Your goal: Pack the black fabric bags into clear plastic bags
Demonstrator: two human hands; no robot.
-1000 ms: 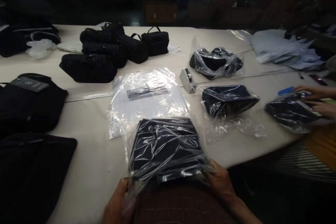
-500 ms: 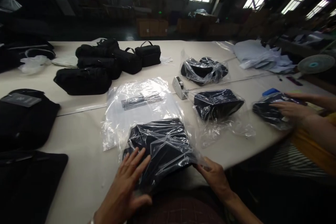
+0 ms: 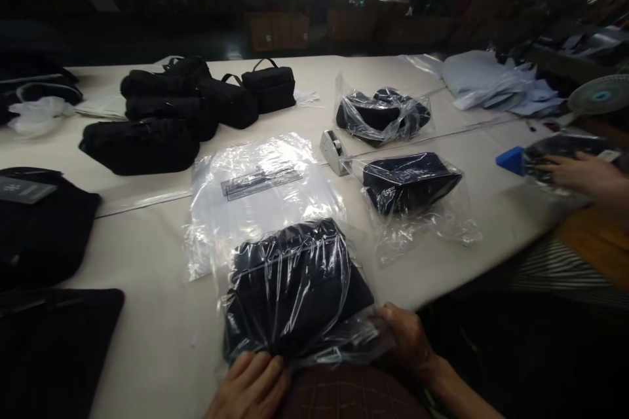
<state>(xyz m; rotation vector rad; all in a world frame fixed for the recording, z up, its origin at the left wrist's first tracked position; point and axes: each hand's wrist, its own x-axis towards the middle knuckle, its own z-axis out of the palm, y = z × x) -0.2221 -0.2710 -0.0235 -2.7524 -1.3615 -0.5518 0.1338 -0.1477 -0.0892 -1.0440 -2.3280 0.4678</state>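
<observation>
In front of me lies a black fabric bag [image 3: 295, 294] inside a clear plastic bag [image 3: 351, 334], at the near edge of the table. My left hand [image 3: 253, 383] has its fingers curled over the plastic at the near left corner; its thumb is hidden. At the near right, my right hand [image 3: 407, 340] is closed around the gathered edge of the plastic. A stack of flat clear plastic bags [image 3: 265, 193] with printed panels lies just behind, partly under the wrapped bag.
Behind the stack stands a tape dispenser [image 3: 334, 152]. Wrapped black bags [image 3: 410, 180] lie to its right, unwrapped black bags [image 3: 142, 144] to the left. At far right, a co-worker's hand [image 3: 580, 173] rests on another wrapped bag, beside a blue object [image 3: 511, 160].
My left hand has gone from lying spread on the wrapped bag to curling at its near edge. My right hand has closed on the plastic, drawing it nearer. The co-worker's bag has moved right.
</observation>
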